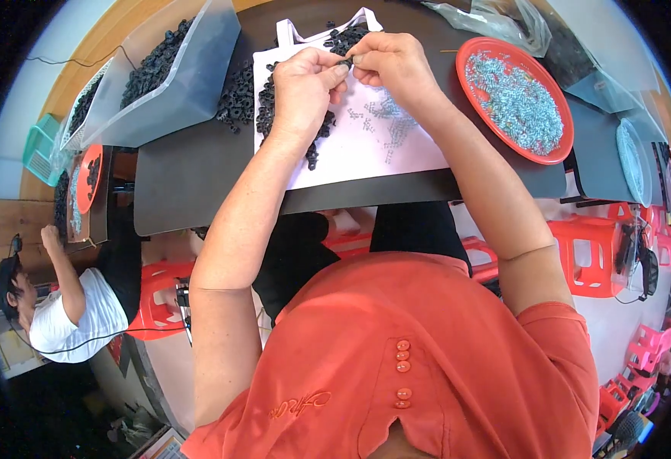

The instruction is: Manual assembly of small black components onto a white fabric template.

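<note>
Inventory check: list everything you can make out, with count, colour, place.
Bin: one, translucent, table's upper left
Black parts: many, black, bin, table and bag
Handled bag: one, white, centre
Small pieces: many, pale blue, bag and right plate
Plates: two, red, table's right and far left
Nearest table: one, dark, under the bag
Stools: several, red, floor
Basket: one, green, far left
Co-worker: one, white shirt, far left
Left hand, right hand: one each, bare, meeting at a black part

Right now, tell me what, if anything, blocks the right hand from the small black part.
Nothing visible does: the right hand reaches right up to the small black part pinched by the left hand.
</note>
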Available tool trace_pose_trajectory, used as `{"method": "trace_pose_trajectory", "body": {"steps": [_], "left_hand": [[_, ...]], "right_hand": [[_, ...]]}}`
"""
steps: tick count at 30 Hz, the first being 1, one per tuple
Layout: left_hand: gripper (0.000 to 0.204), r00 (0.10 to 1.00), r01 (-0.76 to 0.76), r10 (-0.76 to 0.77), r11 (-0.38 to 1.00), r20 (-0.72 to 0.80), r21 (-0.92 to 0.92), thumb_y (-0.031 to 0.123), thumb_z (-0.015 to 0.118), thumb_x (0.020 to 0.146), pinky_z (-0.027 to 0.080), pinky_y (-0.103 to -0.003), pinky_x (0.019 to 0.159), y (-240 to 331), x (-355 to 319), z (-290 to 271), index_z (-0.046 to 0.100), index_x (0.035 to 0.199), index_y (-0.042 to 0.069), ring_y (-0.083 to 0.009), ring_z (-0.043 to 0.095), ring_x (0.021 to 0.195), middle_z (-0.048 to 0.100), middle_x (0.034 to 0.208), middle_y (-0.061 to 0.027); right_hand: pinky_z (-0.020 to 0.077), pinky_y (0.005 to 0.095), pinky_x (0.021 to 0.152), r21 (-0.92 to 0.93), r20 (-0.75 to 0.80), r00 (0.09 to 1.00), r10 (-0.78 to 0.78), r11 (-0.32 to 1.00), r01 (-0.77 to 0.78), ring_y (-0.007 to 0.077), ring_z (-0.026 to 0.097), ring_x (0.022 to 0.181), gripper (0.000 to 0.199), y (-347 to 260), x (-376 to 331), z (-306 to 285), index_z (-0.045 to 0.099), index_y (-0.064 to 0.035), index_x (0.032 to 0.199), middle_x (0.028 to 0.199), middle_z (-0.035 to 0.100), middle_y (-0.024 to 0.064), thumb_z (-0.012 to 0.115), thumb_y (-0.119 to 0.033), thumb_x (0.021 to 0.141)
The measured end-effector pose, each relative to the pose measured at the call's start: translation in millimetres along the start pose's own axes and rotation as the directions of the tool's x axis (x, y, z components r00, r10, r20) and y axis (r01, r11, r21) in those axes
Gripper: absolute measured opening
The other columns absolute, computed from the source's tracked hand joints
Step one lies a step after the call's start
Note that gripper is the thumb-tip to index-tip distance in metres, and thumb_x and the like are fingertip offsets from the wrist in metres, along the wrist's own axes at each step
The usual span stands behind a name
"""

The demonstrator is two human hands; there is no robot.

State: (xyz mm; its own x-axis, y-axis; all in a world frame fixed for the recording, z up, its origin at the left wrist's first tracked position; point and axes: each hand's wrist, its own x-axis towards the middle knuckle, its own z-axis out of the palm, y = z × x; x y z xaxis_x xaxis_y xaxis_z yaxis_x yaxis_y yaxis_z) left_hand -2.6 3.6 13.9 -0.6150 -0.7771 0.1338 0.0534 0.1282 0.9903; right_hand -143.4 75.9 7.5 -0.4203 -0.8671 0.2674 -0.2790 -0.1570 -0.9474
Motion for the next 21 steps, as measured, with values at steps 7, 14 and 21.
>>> {"method": "trace_pose_trajectory", "body": {"steps": [7, 14, 21], "left_hand": [[0.003, 0.999, -0.017, 0.022, 0.992, -0.043, 0.123, -0.001, 0.066, 0.084, 0.041, -0.023, 0.045, -3.9, -1.6, 2.4, 0.064, 0.082, -0.002, -0.0079, 0.052, 0.05, 0.062, 0.062, -0.0037], [0.002, 0.995, -0.051, 0.06, 0.993, -0.077, 0.107, -0.001, 0.066, 0.082, 0.041, -0.023, 0.045, -7.0, -0.8, 4.6, 0.064, 0.081, -0.002, -0.0079, 0.053, 0.05, 0.062, 0.062, -0.0038], [0.001, 0.996, -0.016, 0.024, 0.996, -0.088, 0.092, 0.0, 0.064, 0.086, 0.042, -0.022, 0.046, -5.2, -4.4, 7.6, 0.064, 0.087, -0.002, -0.0083, 0.053, 0.053, 0.062, 0.067, -0.0041]], "right_hand": [[0.0398, 0.0293, 0.053, -0.42, -0.043, 0.965, -0.257, 0.881, 0.216, 0.013, 0.052, 0.056, 0.015, 2.1, -4.5, 8.1, 0.066, 0.0041, 0.084, 0.061, 0.059, 0.0084, 0.057, -0.006, 0.078], [0.0499, 0.0467, 0.071, -0.497, -0.021, 0.965, -0.26, 0.841, 0.215, 0.0384, 0.065, 0.074, 0.019, -3.7, -6.6, 8.7, 0.069, -0.0001, 0.086, 0.075, 0.066, 0.0221, 0.055, -0.011, 0.08], [0.051, 0.0465, 0.069, -0.618, -0.039, 0.904, -0.426, 0.721, 0.313, 0.0381, 0.065, 0.074, 0.016, 4.2, -10.0, 16.4, 0.066, 0.0004, 0.086, 0.08, 0.067, 0.021, 0.055, -0.01, 0.08]]}}
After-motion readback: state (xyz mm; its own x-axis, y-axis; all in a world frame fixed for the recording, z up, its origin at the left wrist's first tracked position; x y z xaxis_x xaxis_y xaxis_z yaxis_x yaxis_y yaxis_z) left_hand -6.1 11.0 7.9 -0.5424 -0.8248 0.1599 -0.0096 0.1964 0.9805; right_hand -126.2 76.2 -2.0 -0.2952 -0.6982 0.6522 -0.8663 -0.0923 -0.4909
